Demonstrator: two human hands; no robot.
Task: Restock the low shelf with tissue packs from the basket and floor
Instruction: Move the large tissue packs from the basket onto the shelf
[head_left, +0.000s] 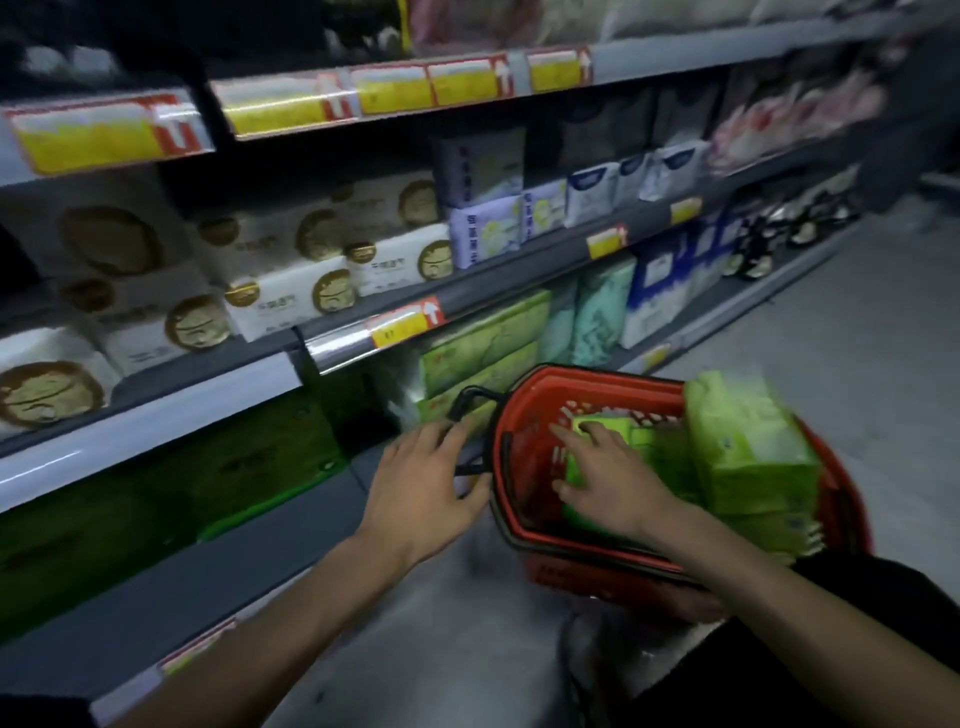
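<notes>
A red plastic basket (524, 457) stands on the floor beside the low shelf (291, 525). Inside it lie green tissue packs; my right hand (605, 475) reaches in and lies with spread fingers on one small green pack (610, 431). A larger pale green pack (748, 441) leans on the basket's right side. My left hand (423, 480) hovers open at the basket's left rim, next to its black handle (470, 402). Dark green packs (171, 483) fill the low shelf's left part, and lighter green packs (483, 343) are stacked further right.
Above the low shelf, a shelf holds white packs with gold emblems (291, 291) and purple packs (483, 228). Teal packs (597, 312) and blue-white packs (660, 280) stand further right on the bottom level. Grey floor (857, 353) stretches to the right of the basket.
</notes>
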